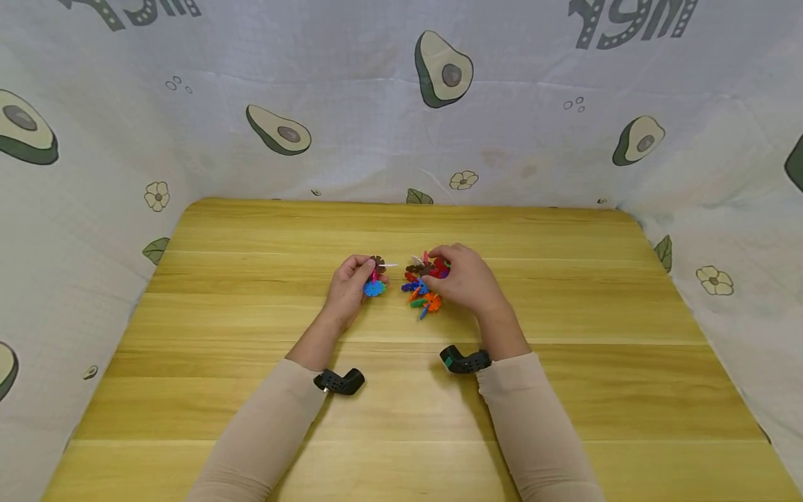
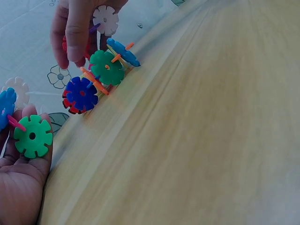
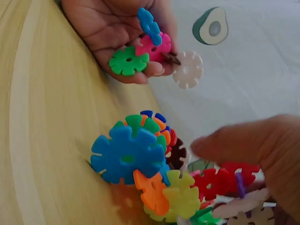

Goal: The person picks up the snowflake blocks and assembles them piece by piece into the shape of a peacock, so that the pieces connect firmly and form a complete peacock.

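My left hand (image 1: 347, 291) pinches a small joined set of plastic snowflake discs (image 1: 375, 287). In the right wrist view its green disc (image 3: 129, 61), pink disc (image 3: 154, 45), edge-on blue disc (image 3: 149, 26) and white disc (image 3: 188, 69) show. Just to the right, a larger multicoloured cluster of interlocked snowflake discs (image 1: 431, 302) stands on the table. My right hand (image 1: 470, 282) curls around that cluster's far right side, near its red discs (image 3: 211, 183). The right thumb (image 3: 220, 140) extends beside the cluster; the other fingertips' contact is partly hidden. The two disc sets are apart.
A wooden table (image 1: 401, 418) lies under both arms. White cloth printed with avocados (image 1: 443, 70) hangs behind it and at both sides. A black wrist device (image 1: 339, 381) sits on the left wrist, and another black device (image 1: 464, 360) on the right.
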A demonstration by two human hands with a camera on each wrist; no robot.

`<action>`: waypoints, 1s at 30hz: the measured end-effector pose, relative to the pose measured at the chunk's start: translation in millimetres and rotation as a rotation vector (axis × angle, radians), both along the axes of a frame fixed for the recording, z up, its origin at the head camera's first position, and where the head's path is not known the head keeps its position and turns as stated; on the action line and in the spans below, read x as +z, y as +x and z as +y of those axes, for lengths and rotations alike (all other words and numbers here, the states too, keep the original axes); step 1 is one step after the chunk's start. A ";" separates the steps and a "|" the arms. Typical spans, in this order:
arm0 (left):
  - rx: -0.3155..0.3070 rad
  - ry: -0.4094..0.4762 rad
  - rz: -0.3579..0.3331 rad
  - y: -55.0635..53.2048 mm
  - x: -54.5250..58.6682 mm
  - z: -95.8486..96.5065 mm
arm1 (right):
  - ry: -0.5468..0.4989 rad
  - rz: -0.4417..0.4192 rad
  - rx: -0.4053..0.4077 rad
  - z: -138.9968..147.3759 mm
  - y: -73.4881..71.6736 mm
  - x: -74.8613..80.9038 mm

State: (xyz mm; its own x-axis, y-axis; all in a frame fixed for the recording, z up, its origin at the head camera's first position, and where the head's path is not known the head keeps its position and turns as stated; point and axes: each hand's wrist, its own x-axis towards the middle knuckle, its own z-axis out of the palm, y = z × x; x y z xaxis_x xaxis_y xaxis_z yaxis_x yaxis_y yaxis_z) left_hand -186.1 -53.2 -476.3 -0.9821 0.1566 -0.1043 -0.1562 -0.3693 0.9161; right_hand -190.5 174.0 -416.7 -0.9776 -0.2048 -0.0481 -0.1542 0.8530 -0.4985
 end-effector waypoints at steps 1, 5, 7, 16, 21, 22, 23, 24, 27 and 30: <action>-0.001 -0.002 0.000 -0.1 -0.1 0.1 | 0.032 -0.009 -0.005 -0.8 0.6 1.0; -0.001 -0.004 -0.005 -0.4 -0.3 0.2 | 0.106 -0.051 -0.007 -3.5 1.9 2.7; -0.001 -0.003 -0.005 -0.5 -0.5 0.4 | 0.125 -0.065 -0.003 -4.7 2.2 2.7; 0.002 -0.005 -0.001 -1.2 -2.0 0.3 | 0.246 -0.063 -0.038 -15.8 5.7 5.8; 0.004 -0.013 -0.002 -0.9 -1.9 0.2 | 0.255 -0.067 -0.044 -18.4 7.5 8.0; 0.006 -0.012 -0.002 -0.9 -1.9 0.2 | 0.249 -0.061 -0.042 -18.0 7.5 8.2; 0.008 -0.013 -0.001 -0.9 -1.6 0.2 | 0.241 -0.053 -0.037 -17.6 7.3 8.1; 0.012 -0.011 0.001 -0.9 -1.5 0.3 | 0.228 -0.044 -0.032 -17.1 7.0 7.7; 0.036 0.011 0.006 -1.1 -0.8 0.7 | 0.163 -0.020 -0.015 -15.8 5.3 4.4; 0.090 0.072 0.004 -1.6 -0.4 1.5 | 0.058 -0.015 -0.008 -15.5 3.2 -0.2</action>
